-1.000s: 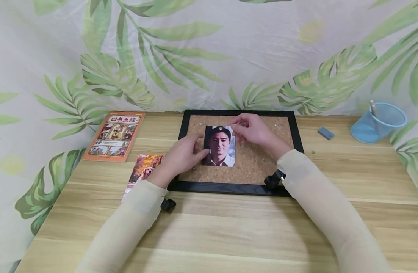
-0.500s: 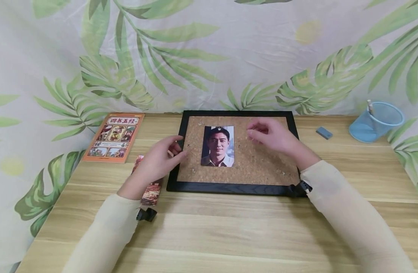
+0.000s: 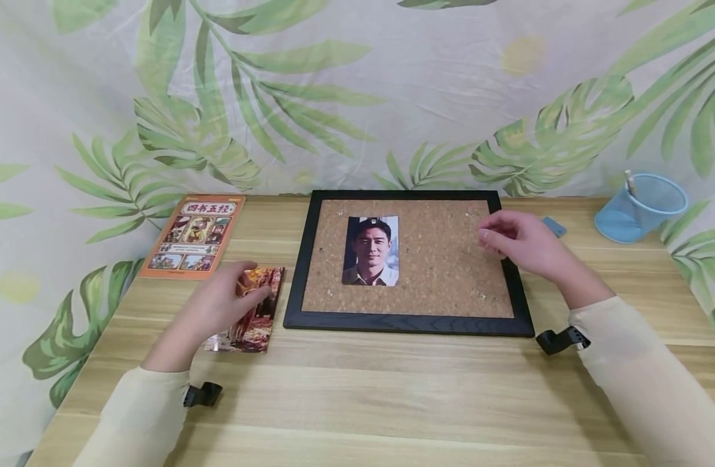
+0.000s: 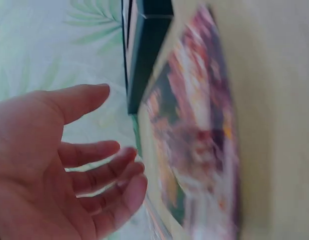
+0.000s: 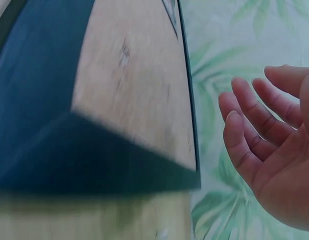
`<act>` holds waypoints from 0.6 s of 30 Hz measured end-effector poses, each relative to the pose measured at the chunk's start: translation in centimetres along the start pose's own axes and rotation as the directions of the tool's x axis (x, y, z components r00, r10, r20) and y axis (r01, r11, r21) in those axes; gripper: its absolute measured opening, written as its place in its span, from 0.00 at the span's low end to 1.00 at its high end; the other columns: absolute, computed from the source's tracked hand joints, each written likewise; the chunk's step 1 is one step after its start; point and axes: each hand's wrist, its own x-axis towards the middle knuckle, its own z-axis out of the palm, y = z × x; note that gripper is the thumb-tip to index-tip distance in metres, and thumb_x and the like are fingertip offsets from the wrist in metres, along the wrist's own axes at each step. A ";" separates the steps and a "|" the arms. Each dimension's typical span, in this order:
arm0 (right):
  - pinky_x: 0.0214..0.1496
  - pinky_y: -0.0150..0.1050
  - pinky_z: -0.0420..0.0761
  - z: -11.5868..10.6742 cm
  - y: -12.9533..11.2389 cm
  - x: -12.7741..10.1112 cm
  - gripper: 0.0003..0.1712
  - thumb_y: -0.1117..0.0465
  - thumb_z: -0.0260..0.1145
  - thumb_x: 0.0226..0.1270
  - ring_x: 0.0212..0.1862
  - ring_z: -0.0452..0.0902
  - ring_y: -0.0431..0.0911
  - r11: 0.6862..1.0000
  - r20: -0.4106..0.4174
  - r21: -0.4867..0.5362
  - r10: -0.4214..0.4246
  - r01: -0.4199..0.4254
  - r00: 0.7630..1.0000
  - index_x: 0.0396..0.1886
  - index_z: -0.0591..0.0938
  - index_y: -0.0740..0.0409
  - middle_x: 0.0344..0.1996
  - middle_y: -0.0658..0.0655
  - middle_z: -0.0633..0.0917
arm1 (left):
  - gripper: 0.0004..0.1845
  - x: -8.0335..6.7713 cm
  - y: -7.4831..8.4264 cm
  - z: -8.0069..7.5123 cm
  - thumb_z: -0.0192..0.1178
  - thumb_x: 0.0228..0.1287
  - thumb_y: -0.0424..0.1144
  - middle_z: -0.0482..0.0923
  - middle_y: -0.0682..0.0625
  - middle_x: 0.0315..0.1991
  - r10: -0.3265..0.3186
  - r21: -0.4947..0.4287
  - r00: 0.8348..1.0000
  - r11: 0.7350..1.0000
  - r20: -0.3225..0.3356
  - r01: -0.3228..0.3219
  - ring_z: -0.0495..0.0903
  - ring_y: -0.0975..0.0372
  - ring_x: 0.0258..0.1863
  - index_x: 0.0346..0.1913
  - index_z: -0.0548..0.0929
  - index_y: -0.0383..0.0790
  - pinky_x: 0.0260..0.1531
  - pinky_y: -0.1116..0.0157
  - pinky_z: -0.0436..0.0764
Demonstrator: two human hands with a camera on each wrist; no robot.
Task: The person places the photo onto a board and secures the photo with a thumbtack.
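Left hand (image 3: pixel 220 305) hovers over the autumn dog photo (image 3: pixel 253 311) lying flat on the wooden table (image 3: pixel 392 402), just beside the left edge of the black-framed cork board (image 3: pixel 427 259); fingers relaxed and spread wide in the left wrist view, gripping nothing, with the photo (image 4: pixel 194 145) blurred beneath them; right hand (image 3: pixel 523 246) hangs over the board's right frame edge, fingers loosely curled, and the right wrist view shows that palm (image 5: pixel 274 135) empty; the portrait photo (image 3: pixel 371 251) sits upright on the cork, left of centre, a small pin at its top edge; the risks, as I judge them: a thin glossy card lying flat on a smooth table is hard to lift, so fingertips may just slide it against the frame or bend a corner; small loose pins seem scattered on the cork, too tiny to be sure, and a careless palm could land on one; a single pin may let the portrait swing if the board gets nudged; as for containers, a blue mesh cup (image 3: pixel 640 207) stands far right with one pale-tipped stick poking out, the rest hidden; an orange book (image 3: pixel 196 237) lies at the far left, a small grey block (image 3: pixel 554 225) partly behind the right hand.
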 end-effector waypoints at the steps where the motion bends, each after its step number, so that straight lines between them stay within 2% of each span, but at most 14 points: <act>1: 0.44 0.38 0.87 -0.2 0.4 -0.2 0.21 0.53 0.60 0.86 0.43 0.86 0.47 1.000 -0.011 -0.002 0.008 -0.008 1.000 0.62 0.82 0.66 0.48 0.65 0.89 | 0.40 -0.2 -0.4 0.0 0.66 0.77 0.52 0.82 0.34 0.49 -0.016 0.010 1.000 1.000 0.005 0.016 0.83 0.48 0.44 0.75 0.70 0.23 0.43 0.47 0.84; 7: 0.39 0.35 0.84 -1.3 3.2 -1.3 0.19 0.55 0.62 0.86 0.38 0.85 0.40 0.999 -0.064 0.004 0.051 -0.051 0.997 0.58 0.83 0.67 0.46 0.64 0.90 | 0.47 -1.3 -2.3 0.1 0.68 0.74 0.58 0.71 0.21 0.64 -0.114 0.070 0.994 0.991 0.002 0.113 0.77 0.32 0.58 0.78 0.65 0.24 0.54 0.34 0.79; 11: 0.39 0.33 0.83 -1.7 5.1 -1.7 0.19 0.56 0.62 0.85 0.36 0.83 0.38 0.996 -0.084 -0.015 0.082 -0.084 0.993 0.58 0.83 0.69 0.41 0.63 0.89 | 0.53 -1.6 -3.0 0.3 0.69 0.71 0.63 0.66 0.17 0.64 -0.154 0.103 0.988 0.983 -0.001 0.153 0.76 0.31 0.53 0.79 0.62 0.24 0.49 0.34 0.79; 15: 0.37 0.32 0.81 -2.2 6.7 -1.9 0.20 0.55 0.61 0.85 0.35 0.81 0.38 0.991 -0.077 -0.039 0.128 -0.132 0.989 0.59 0.82 0.69 0.38 0.60 0.88 | 0.55 -1.6 -3.4 0.6 0.71 0.69 0.63 0.68 0.20 0.59 -0.166 0.124 0.986 0.979 0.003 0.165 0.78 0.38 0.43 0.80 0.61 0.24 0.43 0.40 0.80; 18: 0.36 0.33 0.80 -2.5 7.5 -2.1 0.22 0.53 0.60 0.86 0.33 0.80 0.39 0.984 -0.062 -0.060 0.164 -0.168 0.985 0.59 0.82 0.70 0.36 0.58 0.88 | 0.55 -1.6 -3.6 0.8 0.72 0.69 0.61 0.67 0.19 0.60 -0.180 0.119 0.984 0.977 0.017 0.177 0.79 0.36 0.44 0.79 0.61 0.23 0.43 0.40 0.81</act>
